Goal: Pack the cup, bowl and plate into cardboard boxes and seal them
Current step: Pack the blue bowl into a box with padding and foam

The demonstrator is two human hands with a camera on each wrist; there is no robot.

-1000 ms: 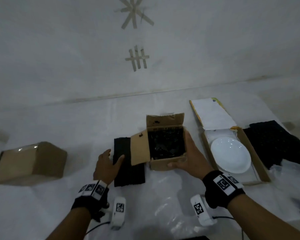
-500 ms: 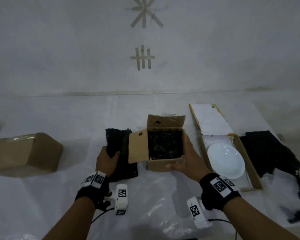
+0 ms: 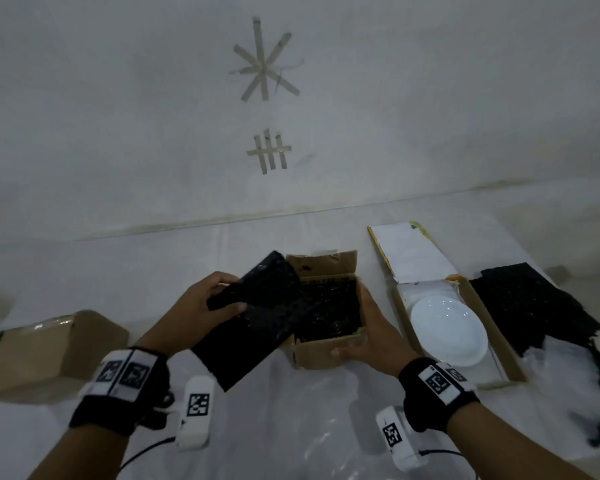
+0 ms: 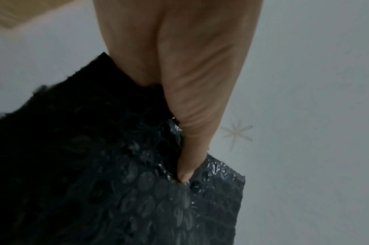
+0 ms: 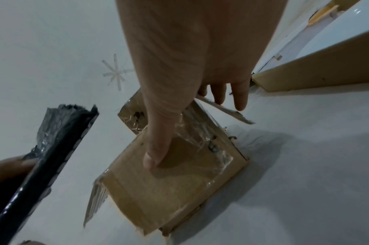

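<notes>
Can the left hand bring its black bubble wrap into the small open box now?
Probably yes. The left hand holds the black bubble wrap beside the small open box, whose top is open; the right hand grips only its side.

Small cardboard box (image 3: 326,348), frame centre: flaps open, black wrap inside. White plate (image 3: 447,329) lies in flat open box (image 3: 499,341), right. Closed box (image 3: 49,355), lower left.

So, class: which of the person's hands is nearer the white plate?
Right. The right hand grips the small open box just beside the white plate; the left hand holds black bubble wrap beyond that box.
</notes>
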